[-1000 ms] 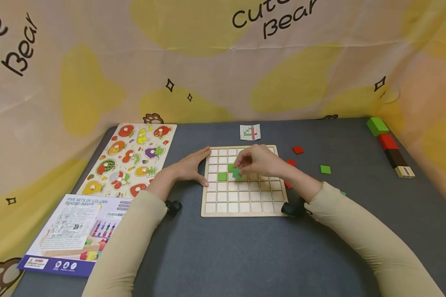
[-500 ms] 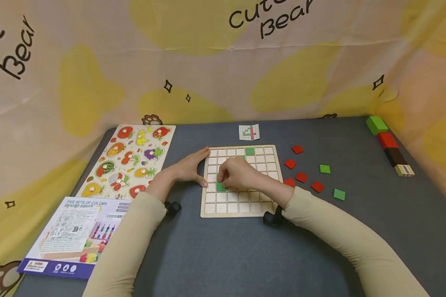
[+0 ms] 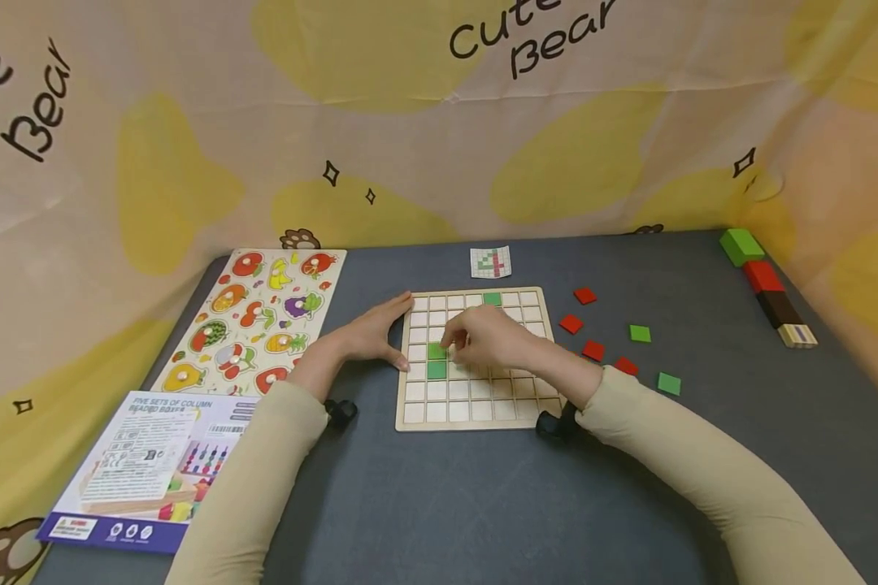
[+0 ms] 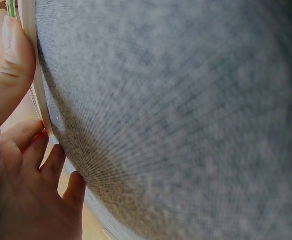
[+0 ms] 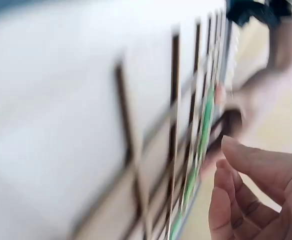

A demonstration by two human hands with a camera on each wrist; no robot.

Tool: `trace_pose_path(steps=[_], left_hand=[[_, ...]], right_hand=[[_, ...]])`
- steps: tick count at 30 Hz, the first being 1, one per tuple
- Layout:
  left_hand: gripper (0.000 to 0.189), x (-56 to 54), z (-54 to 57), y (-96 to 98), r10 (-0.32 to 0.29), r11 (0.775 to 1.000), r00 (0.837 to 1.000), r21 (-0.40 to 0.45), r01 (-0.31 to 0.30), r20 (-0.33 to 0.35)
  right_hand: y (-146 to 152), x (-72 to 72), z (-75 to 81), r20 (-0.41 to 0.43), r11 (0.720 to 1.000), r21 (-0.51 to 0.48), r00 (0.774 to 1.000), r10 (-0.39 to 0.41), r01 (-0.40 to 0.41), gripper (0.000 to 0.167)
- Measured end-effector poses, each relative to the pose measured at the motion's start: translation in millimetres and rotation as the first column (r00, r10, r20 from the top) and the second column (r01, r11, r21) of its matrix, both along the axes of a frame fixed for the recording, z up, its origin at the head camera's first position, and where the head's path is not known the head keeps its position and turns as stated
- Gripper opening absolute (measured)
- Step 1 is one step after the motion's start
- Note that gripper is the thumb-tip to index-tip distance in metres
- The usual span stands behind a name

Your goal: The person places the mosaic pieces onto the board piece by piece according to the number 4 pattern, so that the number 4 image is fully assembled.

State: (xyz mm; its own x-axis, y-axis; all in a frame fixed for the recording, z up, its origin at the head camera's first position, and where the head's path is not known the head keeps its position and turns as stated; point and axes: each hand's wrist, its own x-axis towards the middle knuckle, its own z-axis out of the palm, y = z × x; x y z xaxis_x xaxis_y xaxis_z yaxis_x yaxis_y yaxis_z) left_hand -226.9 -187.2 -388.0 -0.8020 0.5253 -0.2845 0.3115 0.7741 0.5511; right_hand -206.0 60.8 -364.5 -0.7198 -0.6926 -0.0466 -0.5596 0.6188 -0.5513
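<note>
Since half a second ago, the bare right hand [image 3: 488,335] has drawn a little to the right, uncovering the upper green square tile [image 3: 436,351], which sits directly above the lower green square tile [image 3: 436,370]. Both occupy the second column from the left of the pale wooden grid board [image 3: 479,413]. In the right wrist view, the thumb and forefinger have only a narrow gap between their tips, and no tile shows there. The left hand [image 3: 369,331] spreads its thumb and fingers along the board's left edge, touching it without wrapping round anything.

To finish this placement well, I would lift the right hand clear without brushing either tile, then press the lower one gently if a corner stands proud; the blurred close view cannot confirm it lies flat. Keeping the left hand firm should stop the board sliding. Checking each cell against the small printed pattern card [image 3: 490,262] beyond the board seems wise.
</note>
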Motion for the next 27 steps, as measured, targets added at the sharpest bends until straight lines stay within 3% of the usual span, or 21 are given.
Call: trace_pose_path(steps=[5, 8, 11, 16, 22, 24, 27], left_hand=[[0.114, 0.1, 1.6, 0.6, 0.004, 1.0, 1.0, 0.003, -0.004, 0.005], [0.114, 0.1, 2.1, 0.6, 0.001, 1.0, 1.0, 0.0, -0.001, 0.005], [0.114, 0.0, 1.4, 0.2, 0.001, 1.0, 1.0, -0.003, -0.001, 0.005], [0.115, 0.2, 0.3, -0.4, 0.013, 1.0, 1.0, -0.006, -0.013, 0.013], [0.116, 1.0, 0.5, 0.6, 0.023, 1.0, 1.0, -0.008, -0.022, 0.022], [0.115, 1.3, 0.8, 0.8, 0.022, 1.0, 0.999, -0.008, -0.022, 0.024], [0.115, 1.4, 0.9, 1.2, 0.02, 1.0, 1.0, -0.007, -0.02, 0.024]], right_hand=[[59.6, -18.4, 7.6, -0.004, 0.994, -0.031, 0.995, -0.102, 0.102, 0.016], [103.4, -32.0, 8.6, 0.023, 0.981, -0.001, 0.981, -0.193, 0.193, 0.017], [147.3, -43.3, 9.3, 0.069, 0.972, 0.044, 0.97, -0.235, 0.232, 0.018], [208.9, -53.8, 11.4, 0.244, 0.977, 0.052, 0.946, -0.211, 0.204, 0.028], [252.0, -57.3, 7.0, 0.503, 0.991, 0.053, 0.854, -0.132, 0.122, 0.046], [257.7, -57.0, 4.1, 0.54, 0.994, 0.056, 0.835, -0.108, 0.092, 0.05], [261.4, -54.8, -0.7, 0.543, 0.995, 0.048, 0.834, -0.098, 0.085, 0.05]])
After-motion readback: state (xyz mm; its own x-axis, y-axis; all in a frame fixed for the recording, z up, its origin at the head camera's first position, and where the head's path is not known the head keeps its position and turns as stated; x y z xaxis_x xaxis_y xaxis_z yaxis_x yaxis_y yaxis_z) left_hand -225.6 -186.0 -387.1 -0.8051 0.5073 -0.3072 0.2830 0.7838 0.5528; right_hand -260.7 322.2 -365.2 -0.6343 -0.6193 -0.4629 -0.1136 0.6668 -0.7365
